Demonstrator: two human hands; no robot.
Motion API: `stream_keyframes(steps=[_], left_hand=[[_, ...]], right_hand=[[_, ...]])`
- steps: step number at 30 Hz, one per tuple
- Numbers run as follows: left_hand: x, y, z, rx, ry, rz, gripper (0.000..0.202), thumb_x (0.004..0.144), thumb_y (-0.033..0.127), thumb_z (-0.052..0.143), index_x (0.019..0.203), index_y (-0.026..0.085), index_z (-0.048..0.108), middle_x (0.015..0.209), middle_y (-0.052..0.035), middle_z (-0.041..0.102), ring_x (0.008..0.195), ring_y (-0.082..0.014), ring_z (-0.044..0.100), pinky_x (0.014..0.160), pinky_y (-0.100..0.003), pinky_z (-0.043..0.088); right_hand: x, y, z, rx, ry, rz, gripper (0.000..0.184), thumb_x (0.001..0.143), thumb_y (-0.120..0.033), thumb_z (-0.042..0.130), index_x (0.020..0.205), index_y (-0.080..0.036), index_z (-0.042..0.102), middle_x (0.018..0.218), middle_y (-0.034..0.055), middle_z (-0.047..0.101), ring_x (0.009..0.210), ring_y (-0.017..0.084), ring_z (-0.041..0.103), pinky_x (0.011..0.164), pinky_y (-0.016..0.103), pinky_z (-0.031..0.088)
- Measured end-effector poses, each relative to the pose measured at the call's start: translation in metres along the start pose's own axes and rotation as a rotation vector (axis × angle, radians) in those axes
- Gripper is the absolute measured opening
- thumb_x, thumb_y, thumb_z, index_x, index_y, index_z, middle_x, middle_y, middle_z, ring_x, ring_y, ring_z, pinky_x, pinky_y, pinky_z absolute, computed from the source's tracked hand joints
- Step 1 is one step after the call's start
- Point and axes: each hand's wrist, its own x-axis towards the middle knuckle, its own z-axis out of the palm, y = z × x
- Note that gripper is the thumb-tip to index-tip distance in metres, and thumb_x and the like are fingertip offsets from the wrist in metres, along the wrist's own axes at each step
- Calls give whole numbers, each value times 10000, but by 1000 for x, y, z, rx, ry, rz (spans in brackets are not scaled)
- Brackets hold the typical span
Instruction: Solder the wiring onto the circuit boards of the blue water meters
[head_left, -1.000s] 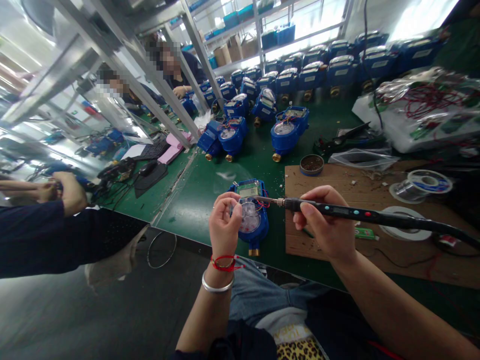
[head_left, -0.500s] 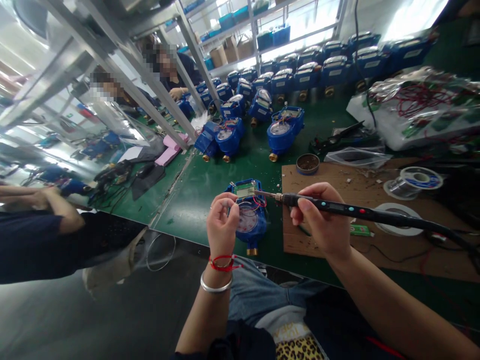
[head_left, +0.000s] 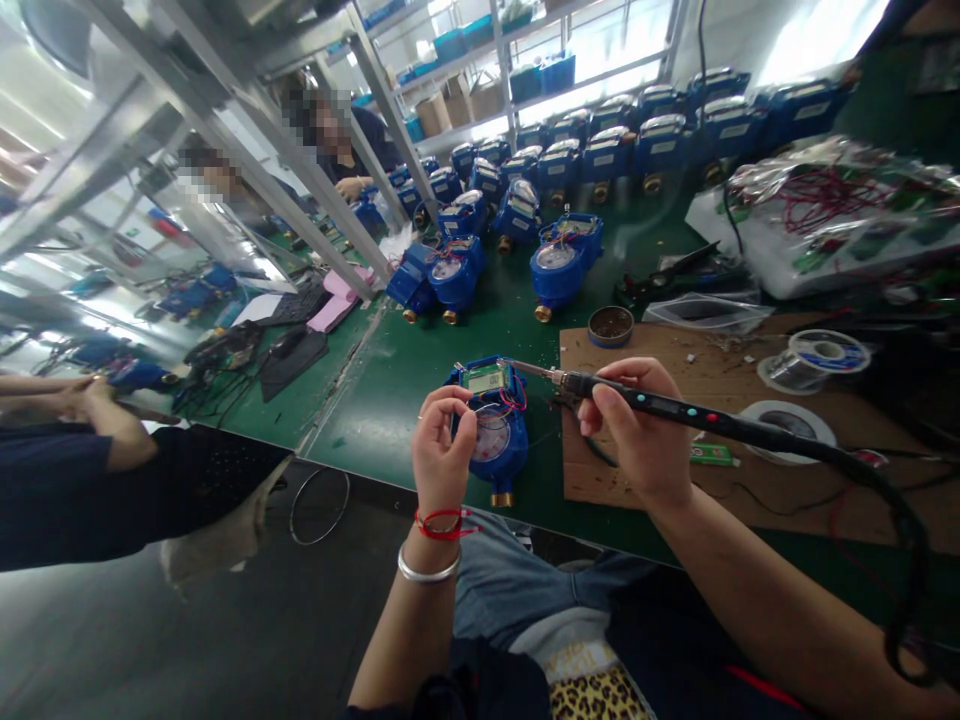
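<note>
Blue and brass-ended, the meter [head_left: 511, 456] lies on the green counter [head_left: 375, 390], its small screen [head_left: 484, 382] facing up. The right hand [head_left: 646, 455] grips a soldering iron [head_left: 712, 421] like a pen, and its tip [head_left: 506, 362] has just shifted from beside the red wires [head_left: 514, 400] to the screen's upper right corner — so the work now seems to be there. The left hand [head_left: 441, 445] pinches what looks like a thin strand [head_left: 486, 404] over the meter's left side — too fine to be sure

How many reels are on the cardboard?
2: a wire reel at the right and, below it in the picture, a white reel, partly behind the iron's cable. More may be hidden.
</note>
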Motion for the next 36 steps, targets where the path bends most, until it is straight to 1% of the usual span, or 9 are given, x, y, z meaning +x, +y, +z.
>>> stream_keyframes(steps=[6,12,15,20,22,25,27,31,36], left_hand=[[-8,-2,-1,232,-68,153,46,874,198,567,831,183,572,1028,-68,597,1006,-199,570,921,-373,447],[-12,-3,-4,397,-75,319,29,873,156,567,869,183,572,1047,-72,611,1017,-203,575,926,-386,450],[-12,-3,-5,415,-89,325,32,875,154,573,867,185,576,1053,-71,612,1026,-201,576,930,-383,452],[-13,-1,-7,413,-126,253,25,891,183,561,885,188,584,1111,-79,606,1070,-212,570,956,-400,451],[-12,0,-11,413,-156,244,88,886,189,564,971,189,588,1172,-88,593,1120,-221,553,986,-417,446],[-6,-2,-20,419,-184,245,295,875,172,561,1169,191,546,1263,-106,555,1199,-231,516,1039,-445,424],[0,-4,-26,414,-181,245,345,878,155,553,1220,193,532,1281,-106,548,1212,-228,511,1054,-450,418],[10,-9,-32,431,-218,263,201,898,171,561,1087,204,622,1233,-85,585,1170,-218,542,1021,-434,444],[16,-7,-29,438,-239,329,79,897,210,599,943,215,663,1164,-63,628,1113,-212,566,973,-426,463]], right_hand=[[0,0,1,-7,11,-10,141,879,-269,630,944,-199,527,652,-47,633,505,81,595,490,201,492],[1,0,2,-17,12,6,140,878,-269,631,935,-196,526,645,-48,631,501,78,592,483,195,483],[1,0,2,-24,18,0,139,877,-268,631,932,-194,528,642,-48,628,498,77,588,483,196,483],[1,4,2,-14,20,6,144,878,-272,632,934,-192,526,647,-44,630,498,83,590,484,205,485],[1,5,1,-13,17,7,141,880,-271,630,939,-193,528,655,-42,632,500,82,591,486,206,486],[1,5,1,-5,18,6,140,880,-270,631,941,-196,528,657,-44,633,499,78,589,483,199,483],[1,4,1,-3,18,9,141,879,-272,632,937,-197,527,657,-44,634,499,79,591,479,196,480],[1,4,1,-12,24,7,142,877,-273,634,934,-197,528,653,-42,634,501,81,594,475,194,478],[1,6,1,-3,27,6,154,874,-280,637,942,-196,528,654,-43,630,493,79,584,470,195,475]])
